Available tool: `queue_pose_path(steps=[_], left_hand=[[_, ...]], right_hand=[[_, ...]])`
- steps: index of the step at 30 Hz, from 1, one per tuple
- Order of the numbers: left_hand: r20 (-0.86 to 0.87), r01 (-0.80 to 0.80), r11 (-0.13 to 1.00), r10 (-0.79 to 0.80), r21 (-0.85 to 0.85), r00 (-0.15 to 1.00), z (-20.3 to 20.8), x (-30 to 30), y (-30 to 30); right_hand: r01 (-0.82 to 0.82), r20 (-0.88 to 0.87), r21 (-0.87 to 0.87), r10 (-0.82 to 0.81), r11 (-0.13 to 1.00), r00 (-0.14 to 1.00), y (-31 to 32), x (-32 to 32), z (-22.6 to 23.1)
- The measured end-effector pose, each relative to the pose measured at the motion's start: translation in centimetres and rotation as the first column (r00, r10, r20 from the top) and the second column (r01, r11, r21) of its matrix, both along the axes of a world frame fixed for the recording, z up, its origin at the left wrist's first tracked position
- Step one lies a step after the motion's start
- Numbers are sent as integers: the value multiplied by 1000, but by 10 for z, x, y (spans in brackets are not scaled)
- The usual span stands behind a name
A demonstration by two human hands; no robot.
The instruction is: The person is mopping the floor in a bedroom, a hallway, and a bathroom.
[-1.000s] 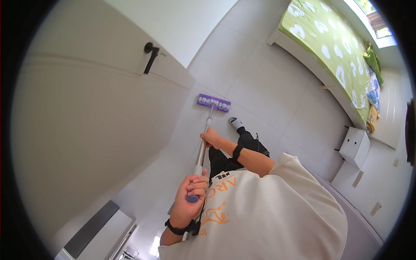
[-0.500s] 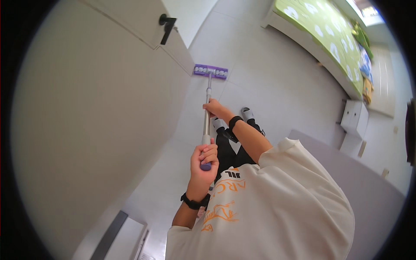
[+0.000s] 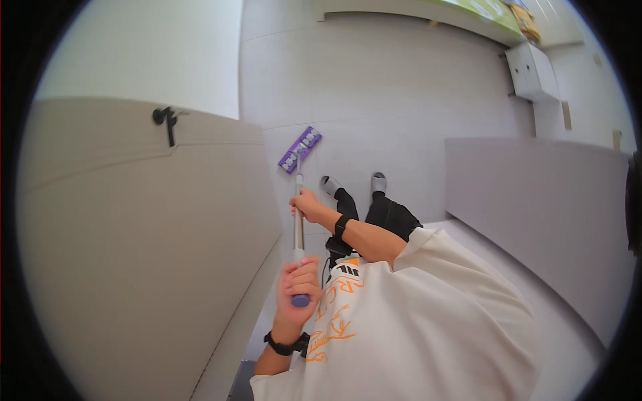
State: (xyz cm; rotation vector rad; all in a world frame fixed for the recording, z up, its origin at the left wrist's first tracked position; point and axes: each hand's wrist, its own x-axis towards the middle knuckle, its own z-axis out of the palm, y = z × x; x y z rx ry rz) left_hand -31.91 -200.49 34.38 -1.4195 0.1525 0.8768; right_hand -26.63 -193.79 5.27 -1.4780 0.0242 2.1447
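Both of my hands are closed around the silver pole of a flat mop (image 3: 299, 230). My left hand (image 3: 298, 286) grips the pale top end, and its purple cap pokes out below the fingers. Farther along the pole, my right hand (image 3: 305, 204) holds it nearer the mop head. The purple rectangular mop head (image 3: 301, 150) lies on the grey floor, turned at a slant, close to the edge of the door. Each wrist wears a black band.
A beige door (image 3: 154, 247) with a black handle (image 3: 167, 125) fills the left. My slippered feet (image 3: 379, 182) stand right of the mop. A grey panel (image 3: 535, 214) is at the right. A small white cabinet (image 3: 531, 72) and a bed with a green cover (image 3: 468, 8) are at the far right.
The mop head has swung from nearly crosswise to a slant and moved left and nearer. Both hands have shifted left and closer with the pole. The view has turned, and the feet stand differently.
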Motion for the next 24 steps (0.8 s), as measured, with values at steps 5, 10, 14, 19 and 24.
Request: queue_pose_path(steps=[5, 10, 14, 19, 24], left_hand=[[-90, 263, 964, -264, -27, 960, 74, 8, 40], [-176, 497, 866, -498, -54, 849, 58, -28, 49], [-177, 643, 765, -637, -29, 750, -21, -94, 31], [-353, 816, 572, -783, -85, 512, -128, -140, 75], [-239, 844, 537, -820, -7, 520, -259, -166, 83]], right_hand=[[178, -29, 29, -177, 984, 984, 21, 19, 74], [419, -59, 4, -418, 908, 907, 16, -15, 38], [428, 14, 69, -430, 901, 903, -5, -80, -39], [602, 42, 75, -606, 795, 795, 33, -122, -147], [745, 93, 64, -747, 664, 658, 30, -143, -272]])
